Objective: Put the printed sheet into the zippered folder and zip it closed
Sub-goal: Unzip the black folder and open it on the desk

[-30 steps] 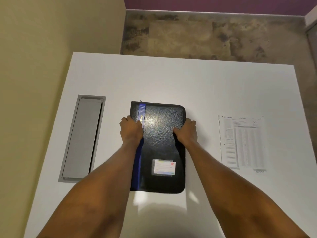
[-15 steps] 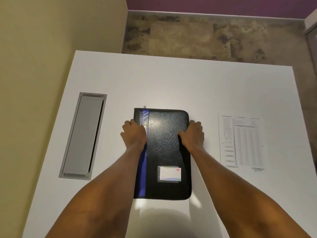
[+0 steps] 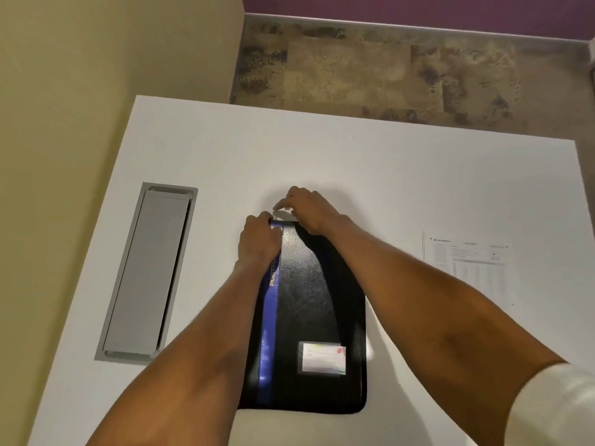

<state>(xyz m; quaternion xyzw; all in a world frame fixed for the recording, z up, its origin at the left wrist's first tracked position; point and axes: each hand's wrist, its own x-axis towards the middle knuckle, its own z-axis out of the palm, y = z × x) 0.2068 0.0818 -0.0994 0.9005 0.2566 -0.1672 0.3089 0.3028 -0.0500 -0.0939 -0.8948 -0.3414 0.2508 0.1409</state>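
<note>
1. Fingers [image 3: 291, 196] of the right hand [image 3: 310, 210] are drawn together at the folder's far left corner, thumb and forefinger pinched on a small silver zipper pull [image 3: 275, 217]; the other fingers curl loosely above it
2. Left hand [image 3: 259, 241] lies palm down on the same corner of the folder, fingers close together and bent over its far edge, pressing flat on the cover rather than gripping anything
3. Both hands sit just beside each other, nearly touching at the zipper pull
4. Black zippered folder [image 3: 317, 317] lies flat and shut on the white table [image 3: 370, 175], long side running away from the person, with a blue stripe [image 3: 266, 342] down its left side bearing yellow lettering too blurred to read
5. A clear card pocket [image 3: 323, 357] holding a pale card with a red dot sits on the near right part of the cover
6. Printed sheet [image 3: 467, 268] lies flat on the table well to the right of the folder, apart from it and from both hands; it shows a header and a table of fine print, unreadable
7. A grey cable hatch [image 3: 148, 272] is set into the table to the left of the folder, near the yellowish wall [image 3: 80, 91]
8. The right forearm crosses over the folder's right edge, and a white sleeve [image 3: 553, 407] shows at the lower right corner
9. Mottled brown floor [image 3: 386, 69] lies beyond the table's far edge
</note>
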